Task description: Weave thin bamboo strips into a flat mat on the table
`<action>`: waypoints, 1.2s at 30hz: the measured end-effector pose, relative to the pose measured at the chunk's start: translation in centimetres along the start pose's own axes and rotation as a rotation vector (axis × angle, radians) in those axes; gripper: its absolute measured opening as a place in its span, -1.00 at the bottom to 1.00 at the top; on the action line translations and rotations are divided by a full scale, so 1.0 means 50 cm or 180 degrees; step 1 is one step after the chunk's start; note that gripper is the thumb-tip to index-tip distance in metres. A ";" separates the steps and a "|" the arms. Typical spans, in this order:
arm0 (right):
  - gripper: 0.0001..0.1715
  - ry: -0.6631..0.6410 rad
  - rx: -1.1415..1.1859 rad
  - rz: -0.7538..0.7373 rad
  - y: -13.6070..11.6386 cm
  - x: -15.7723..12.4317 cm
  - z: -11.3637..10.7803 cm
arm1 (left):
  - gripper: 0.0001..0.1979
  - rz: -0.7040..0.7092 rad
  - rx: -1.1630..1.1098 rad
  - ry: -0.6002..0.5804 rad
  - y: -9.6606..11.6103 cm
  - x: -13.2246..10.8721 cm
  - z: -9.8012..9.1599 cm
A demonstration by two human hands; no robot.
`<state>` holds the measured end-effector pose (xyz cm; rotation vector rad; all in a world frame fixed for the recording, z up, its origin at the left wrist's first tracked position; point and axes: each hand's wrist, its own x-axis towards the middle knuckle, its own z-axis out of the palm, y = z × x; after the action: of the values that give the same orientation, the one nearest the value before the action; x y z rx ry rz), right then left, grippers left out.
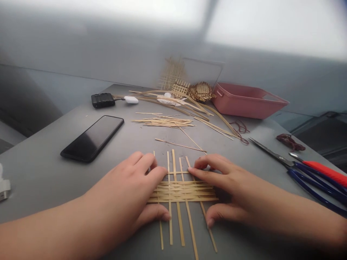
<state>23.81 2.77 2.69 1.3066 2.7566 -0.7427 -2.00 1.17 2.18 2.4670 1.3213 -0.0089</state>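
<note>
A small mat of woven bamboo strips lies flat before me, several upright strips crossing its tight horizontal rows. Above those rows runs a single horizontal bamboo strip, apart from the rest by a narrow gap. My left hand grips the mat's left side, its bent fingers at the loose strip's left end and its thumb near the lower edge. On the right side, my right hand holds the mat likewise, index fingertip at the strip's other end and thumb below. Both hands hide the strip's ends.
Beyond the mat lie loose bamboo strips. A black phone is at left, with a black case behind it. At right are scissors, a red-handled tool and dark cord. A pink bin and small woven baskets stand at the back.
</note>
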 end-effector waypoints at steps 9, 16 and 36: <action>-0.16 -0.0069 0.0310 0.0324 -0.006 -0.005 0.003 | -0.65 -0.0091 -0.0168 -0.0065 0.003 0.000 -0.003; -0.26 -0.0137 0.0394 0.0311 -0.014 -0.005 0.001 | -0.73 0.0009 -0.0470 -0.0086 -0.004 0.003 -0.006; -0.46 -0.0337 0.0451 0.0291 -0.024 -0.001 -0.006 | -0.72 0.0033 -0.0736 0.0021 -0.006 0.008 0.003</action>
<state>23.00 2.22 3.48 1.3628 2.5851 -0.9857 -1.98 1.59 1.89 2.2806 1.2369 0.1465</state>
